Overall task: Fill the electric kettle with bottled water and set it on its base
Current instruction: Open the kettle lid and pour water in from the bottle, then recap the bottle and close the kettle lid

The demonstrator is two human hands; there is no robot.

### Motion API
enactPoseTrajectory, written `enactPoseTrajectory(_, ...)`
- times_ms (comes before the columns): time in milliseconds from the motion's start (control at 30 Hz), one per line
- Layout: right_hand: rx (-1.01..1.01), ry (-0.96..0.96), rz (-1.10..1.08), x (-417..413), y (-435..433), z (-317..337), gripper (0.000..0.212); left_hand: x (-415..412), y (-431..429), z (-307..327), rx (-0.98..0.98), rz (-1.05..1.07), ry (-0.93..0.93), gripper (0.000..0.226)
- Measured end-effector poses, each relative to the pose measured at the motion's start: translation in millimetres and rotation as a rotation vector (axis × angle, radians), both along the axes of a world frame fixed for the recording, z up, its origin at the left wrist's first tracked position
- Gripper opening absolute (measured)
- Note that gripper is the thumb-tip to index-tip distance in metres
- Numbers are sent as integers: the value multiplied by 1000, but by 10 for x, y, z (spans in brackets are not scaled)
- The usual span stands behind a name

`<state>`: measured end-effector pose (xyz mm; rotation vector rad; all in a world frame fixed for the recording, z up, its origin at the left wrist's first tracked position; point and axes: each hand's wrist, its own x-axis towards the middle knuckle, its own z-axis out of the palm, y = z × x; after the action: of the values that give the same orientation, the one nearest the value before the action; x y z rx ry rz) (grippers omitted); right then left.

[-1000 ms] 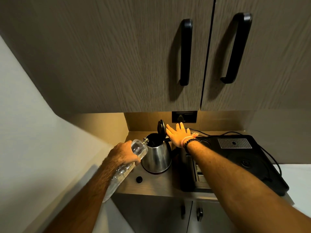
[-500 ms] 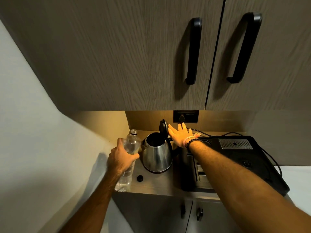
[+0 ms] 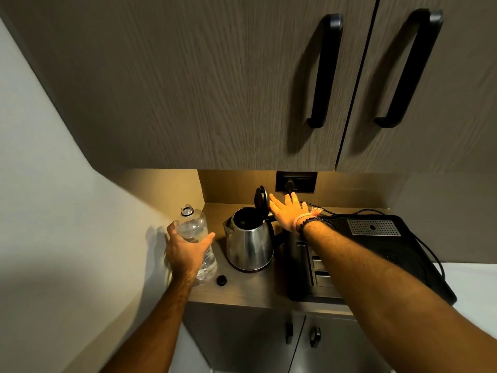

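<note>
A steel electric kettle [image 3: 250,244] stands on its dark base [image 3: 248,269] on the wooden counter, its black lid [image 3: 260,199] hinged upright and open. My left hand [image 3: 187,251] grips a clear plastic water bottle [image 3: 194,226], uncapped and upright, to the left of the kettle with its bottom at the counter. My right hand [image 3: 289,211] is flat with fingers spread, just behind and to the right of the raised lid, fingertips touching or nearly touching it. The bottle's black cap [image 3: 221,280] lies on the counter in front of the kettle.
A black toaster [image 3: 309,270] stands right of the kettle, with a black coffee machine [image 3: 390,246] beyond it. A wall socket [image 3: 295,181] with a plug sits behind. Upper cabinets [image 3: 215,90] hang low overhead. A wall closes the left side.
The bottle went from tilted over the kettle's mouth to upright, and my left hand brought it down left of the kettle. My right hand stayed by the lid.
</note>
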<state>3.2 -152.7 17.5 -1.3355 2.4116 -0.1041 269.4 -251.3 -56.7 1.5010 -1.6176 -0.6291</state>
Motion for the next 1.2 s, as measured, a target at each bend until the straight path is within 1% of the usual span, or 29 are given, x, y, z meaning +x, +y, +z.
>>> enactPoseTrajectory(100,-9,8,0,-13,8,-3,68,31,58,-84,-37,-48,-3,108)
enactPoseTrajectory(200,-10,9,8,-21,11,5,67,108,223,-286,-91,-18,-3,108)
enactPoseTrajectory(267,-9,5,-4,-17,11,0,66,174,426,-469,-106,39,-28,99)
enactPoseTrajectory(333,-15,-1,-23,-4,13,-7,66,221,619,-620,-117,6,-170,76)
enactPoseTrajectory(400,-20,0,-31,1,13,-8,66,216,742,-749,-177,-144,-368,47)
enactPoseTrajectory(433,-22,0,-32,-2,8,-11,67,193,770,-796,-198,-238,-432,34)
enactPoseTrajectory(500,-20,1,-33,-3,10,-17,68,122,785,-850,-205,-391,-558,20)
enactPoseTrajectory(533,-17,8,-31,-10,14,-16,69,72,774,-879,-170,-448,-665,23)
enactPoseTrajectory(600,-3,29,-24,-9,8,-19,70,24,724,-907,-96,-513,-874,35)
enactPoseTrajectory(633,0,42,-28,-13,11,-17,71,7,705,-899,-61,-537,-939,38)
enactPoseTrajectory(700,7,61,-41,-8,18,-17,70,-32,658,-894,-31,-557,-1008,38)
enactPoseTrajectory(767,12,72,-45,-3,19,-10,70,-51,621,-869,0,-572,-1043,32)
enactPoseTrajectory(800,12,73,-45,0,18,-6,69,-49,594,-875,-17,-596,-1075,30)
enactPoseTrajectory(900,14,68,-47,1,20,-5,69,-63,591,-771,-90,-635,-1035,31)
enactPoseTrajectory(933,17,66,-49,-3,18,-9,70,-80,597,-676,-140,-623,-962,32)
enactPoseTrajectory(1033,21,65,-44,-7,4,-12,71,-105,660,-225,-368,-585,-589,28)
enactPoseTrajectory(1067,18,63,-42,-8,2,-11,70,-124,646,-75,-510,-539,-513,27)
enactPoseTrajectory(1133,12,49,-39,-3,12,-9,70,-122,594,242,-704,-406,-435,26)
enactPoseTrajectory(1200,14,41,-47,-1,29,-10,71,-104,465,538,-760,-259,-352,25)
